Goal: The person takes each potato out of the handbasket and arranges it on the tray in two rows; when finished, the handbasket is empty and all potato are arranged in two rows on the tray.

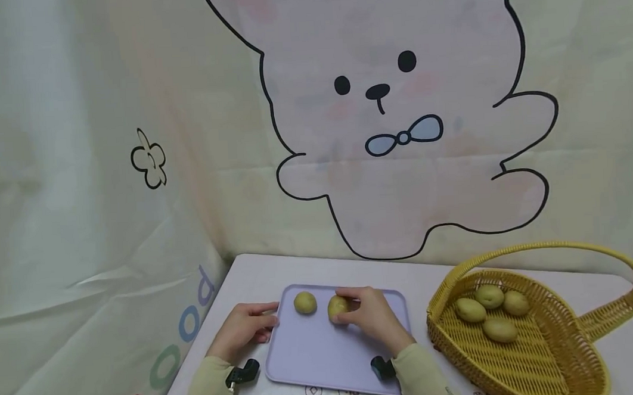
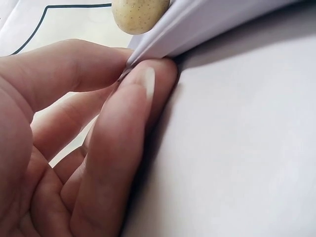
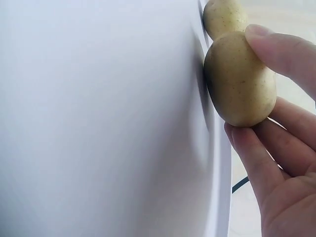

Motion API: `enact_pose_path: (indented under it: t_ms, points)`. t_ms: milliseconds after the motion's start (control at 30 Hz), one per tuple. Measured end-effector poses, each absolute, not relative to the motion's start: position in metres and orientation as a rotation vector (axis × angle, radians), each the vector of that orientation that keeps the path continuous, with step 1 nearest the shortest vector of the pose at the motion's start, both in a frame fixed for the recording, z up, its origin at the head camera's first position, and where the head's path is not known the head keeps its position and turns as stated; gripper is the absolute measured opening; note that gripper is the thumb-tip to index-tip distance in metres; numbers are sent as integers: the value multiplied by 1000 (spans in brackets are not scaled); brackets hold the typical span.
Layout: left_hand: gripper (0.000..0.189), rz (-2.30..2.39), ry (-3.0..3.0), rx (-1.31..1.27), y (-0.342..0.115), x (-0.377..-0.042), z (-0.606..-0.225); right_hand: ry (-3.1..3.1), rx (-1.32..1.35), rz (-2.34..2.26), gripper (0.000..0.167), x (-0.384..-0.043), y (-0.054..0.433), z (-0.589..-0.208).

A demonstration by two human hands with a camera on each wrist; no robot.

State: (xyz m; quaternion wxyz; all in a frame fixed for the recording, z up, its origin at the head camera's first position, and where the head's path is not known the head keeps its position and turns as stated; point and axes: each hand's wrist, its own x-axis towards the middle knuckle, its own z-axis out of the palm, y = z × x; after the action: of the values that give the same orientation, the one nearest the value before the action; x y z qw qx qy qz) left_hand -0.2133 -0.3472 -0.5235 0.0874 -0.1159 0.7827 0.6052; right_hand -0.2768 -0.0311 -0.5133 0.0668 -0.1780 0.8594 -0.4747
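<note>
A pale lavender tray (image 1: 314,358) lies on the table in the head view. My left hand (image 1: 246,327) pinches the tray's left rim between thumb and fingers, as the left wrist view shows close up. Over the tray's far part, my right hand (image 1: 370,314) holds a potato (image 3: 240,81) between thumb and fingertips. The held potato is at or just above the tray surface; I cannot tell whether it touches. To its left, another potato (image 1: 305,303) rests on the tray near the far left corner.
At the right stands a yellow woven basket (image 1: 552,382) with a tall arched handle (image 1: 550,245); several potatoes (image 1: 499,330) lie inside it. A white cloth covers the table (image 1: 261,269). Behind it hangs a sheet with a cartoon animal (image 1: 381,206).
</note>
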Motion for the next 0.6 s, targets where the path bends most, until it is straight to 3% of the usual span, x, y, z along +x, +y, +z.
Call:
enact_pose_path:
  t_ms: [600]
  points:
    - [50, 1769, 2365, -326, -347, -215, -525, 2583, -553, -1450, 58, -277, -32, -513]
